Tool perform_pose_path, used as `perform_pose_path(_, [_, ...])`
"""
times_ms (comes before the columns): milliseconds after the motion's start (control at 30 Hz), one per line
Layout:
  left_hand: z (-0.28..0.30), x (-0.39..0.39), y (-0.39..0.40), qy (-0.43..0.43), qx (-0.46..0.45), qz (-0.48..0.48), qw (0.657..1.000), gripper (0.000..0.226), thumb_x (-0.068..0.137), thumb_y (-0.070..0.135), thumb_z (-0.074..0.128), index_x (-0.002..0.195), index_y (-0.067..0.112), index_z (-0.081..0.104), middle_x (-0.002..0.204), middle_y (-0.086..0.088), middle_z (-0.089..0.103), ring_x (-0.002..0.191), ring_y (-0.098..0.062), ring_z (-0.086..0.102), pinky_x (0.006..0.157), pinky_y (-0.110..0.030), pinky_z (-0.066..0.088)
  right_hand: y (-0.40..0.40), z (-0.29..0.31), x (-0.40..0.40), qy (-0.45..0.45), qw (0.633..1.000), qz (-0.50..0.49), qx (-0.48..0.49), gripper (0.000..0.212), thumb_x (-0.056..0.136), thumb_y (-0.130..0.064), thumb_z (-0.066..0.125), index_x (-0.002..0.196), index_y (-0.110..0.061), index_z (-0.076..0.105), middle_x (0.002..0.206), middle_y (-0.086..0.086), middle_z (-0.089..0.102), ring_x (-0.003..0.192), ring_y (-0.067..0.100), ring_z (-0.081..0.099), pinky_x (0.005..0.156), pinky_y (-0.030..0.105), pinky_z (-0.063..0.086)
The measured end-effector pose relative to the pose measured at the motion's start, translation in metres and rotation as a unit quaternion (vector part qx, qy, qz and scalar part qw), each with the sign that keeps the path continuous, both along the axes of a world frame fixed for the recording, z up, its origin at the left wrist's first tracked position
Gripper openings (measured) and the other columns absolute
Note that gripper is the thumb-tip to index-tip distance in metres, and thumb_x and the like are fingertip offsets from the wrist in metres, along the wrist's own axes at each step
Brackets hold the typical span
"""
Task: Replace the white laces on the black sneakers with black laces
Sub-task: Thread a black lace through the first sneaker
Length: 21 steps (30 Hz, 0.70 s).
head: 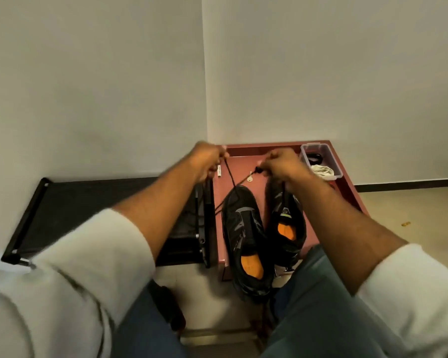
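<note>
Two black sneakers, orange insoles: left sneaker (245,239) and right sneaker (286,223) side by side on a reddish table (347,182). Black lace (230,178) runs taut from the left sneaker up to both hands. Left hand (208,161) and right hand (282,164) each pinch a lace end. Clear plastic box (321,161) at the table's far right corner, holding white laces (322,170).

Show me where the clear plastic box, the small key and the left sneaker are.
clear plastic box (305,151), head view, on its near-left rim.
small key (249,179), head view, on its round bow.
left sneaker (251,263), head view, on its orange insole.
</note>
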<state>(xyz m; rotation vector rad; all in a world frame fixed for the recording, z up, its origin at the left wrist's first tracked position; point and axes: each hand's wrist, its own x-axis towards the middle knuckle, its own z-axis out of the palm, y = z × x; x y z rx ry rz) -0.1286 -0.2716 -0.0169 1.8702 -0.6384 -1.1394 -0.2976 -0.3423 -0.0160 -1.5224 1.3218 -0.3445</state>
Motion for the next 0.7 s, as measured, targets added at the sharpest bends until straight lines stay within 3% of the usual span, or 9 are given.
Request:
perform_pose_path(133, [0.094,0.014,-0.047,0.002,-0.170,0.044,0.984,0.019,0.098,0.023,0.053,0.101,0.008,0.064,0.058,0.000,0.038,0.039,-0.009,0.031,0.039,-0.014,0.023,-0.031,0.081,0.017,-0.262,0.962,-0.072,-0.019,0.017,0.092,-0.004,0.058,0.101,-0.018,0.062,0.103,0.009,0.072,0.053,0.011,0.047,0.044,0.022,0.038])
perform_pose_path(300, [0.090,0.012,-0.048,-0.006,-0.156,0.060,0.986,0.017,0.097,0.021,0.056,0.098,0.005,0.063,0.062,-0.004,0.047,0.041,-0.012,0.046,0.039,-0.019,0.039,-0.018,0.102,0.011,-0.273,0.960,-0.054,-0.035,0.024,0.097,0.000,0.048,0.105,-0.013,0.067,0.106,0.005,0.072,0.052,0.011,0.048,0.044,0.022,0.040])
perform_pose_path(367, [0.051,0.009,-0.041,-0.051,-0.093,0.035,0.994,0.028,0.096,0.025,0.059,0.111,0.001,0.063,0.083,-0.011,0.061,0.068,-0.021,0.064,0.065,-0.033,0.057,-0.009,0.080,0.010,-0.261,0.964,-0.048,0.004,0.027,0.098,0.000,0.047,0.112,-0.012,0.066,0.110,0.003,0.070,0.050,0.009,0.050,0.042,0.022,0.041])
perform_pose_path(433, [0.010,0.002,-0.028,-0.247,-0.010,-0.025,0.969,0.042,0.093,0.032,0.062,0.123,0.003,0.062,0.116,-0.014,0.063,0.106,-0.029,0.062,0.094,-0.037,0.049,-0.003,0.053,0.007,-0.252,0.965,-0.044,0.057,0.032,0.098,0.002,0.045,0.120,-0.014,0.063,0.116,0.002,0.066,0.049,0.009,0.051,0.040,0.021,0.041])
perform_pose_path(467, [-0.002,-0.004,-0.020,-0.310,-0.023,-0.045,0.950,0.041,0.092,0.030,0.062,0.125,0.006,0.063,0.124,-0.013,0.060,0.115,-0.030,0.057,0.098,-0.036,0.045,0.000,0.041,0.005,-0.253,0.963,-0.045,0.084,0.035,0.098,0.004,0.043,0.123,-0.014,0.061,0.118,0.002,0.065,0.048,0.009,0.050,0.038,0.021,0.040])
perform_pose_path(500, [-0.012,-0.012,-0.010,-0.306,-0.062,-0.070,0.947,0.035,0.092,0.026,0.061,0.123,0.009,0.065,0.124,-0.012,0.061,0.115,-0.028,0.057,0.096,-0.035,0.045,0.003,0.028,0.003,-0.255,0.960,-0.049,0.108,0.038,0.098,0.005,0.042,0.126,-0.014,0.059,0.120,0.002,0.063,0.048,0.009,0.050,0.037,0.020,0.038])
perform_pose_path(567, [-0.027,-0.034,0.011,-0.111,-0.101,-0.122,0.981,0.027,0.097,0.029,0.057,0.113,0.012,0.070,0.112,-0.004,0.066,0.101,-0.022,0.062,0.079,-0.034,0.050,0.005,0.006,0.000,-0.259,0.953,-0.070,0.142,0.039,0.098,0.006,0.042,0.128,-0.014,0.058,0.122,0.002,0.063,0.047,0.009,0.049,0.037,0.020,0.038])
perform_pose_path(633, [-0.039,-0.054,0.027,0.078,-0.055,-0.164,0.982,0.039,0.097,0.048,0.047,0.111,0.020,0.068,0.112,0.000,0.069,0.096,-0.018,0.064,0.071,-0.030,0.050,0.005,-0.010,-0.001,-0.269,0.945,-0.104,0.153,0.038,0.098,0.006,0.042,0.126,-0.013,0.059,0.125,0.003,0.064,0.046,0.007,0.046,0.036,0.020,0.039])
perform_pose_path(700, [-0.053,-0.069,0.037,0.133,-0.043,-0.186,0.973,0.042,0.096,0.050,0.047,0.115,0.019,0.066,0.111,0.000,0.071,0.092,-0.017,0.066,0.068,-0.028,0.048,0.004,-0.021,0.000,-0.288,0.935,-0.137,0.157,0.040,0.097,0.008,0.041,0.127,-0.011,0.059,0.125,0.005,0.064,0.044,0.006,0.043,0.036,0.019,0.038])
